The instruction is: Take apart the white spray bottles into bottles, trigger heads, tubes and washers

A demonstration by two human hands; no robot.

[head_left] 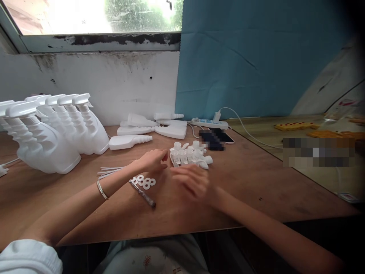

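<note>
My left hand (pixel 152 160) hovers over the wooden table (pixel 256 182), fingers loosely curled, just left of a pile of white spray nozzle heads (pixel 190 153). It holds nothing that I can see. My right hand (pixel 191 182) is blurred by motion just below that pile, fingers apart and empty. Several white washers (pixel 145 182) lie under my left wrist. Beside them lies a small screwdriver (pixel 144 195). Thin white tubes (pixel 110 171) lie to the left of my left hand.
A row of white spray bottles (pixel 48 133) with trigger heads stands at the left. Uncapped white bottles (pixel 148 129) lie flat at the back. A phone (pixel 216 137) and a power strip (pixel 209 123) sit behind the nozzles. Yellow blocks (pixel 296 126) lie far right.
</note>
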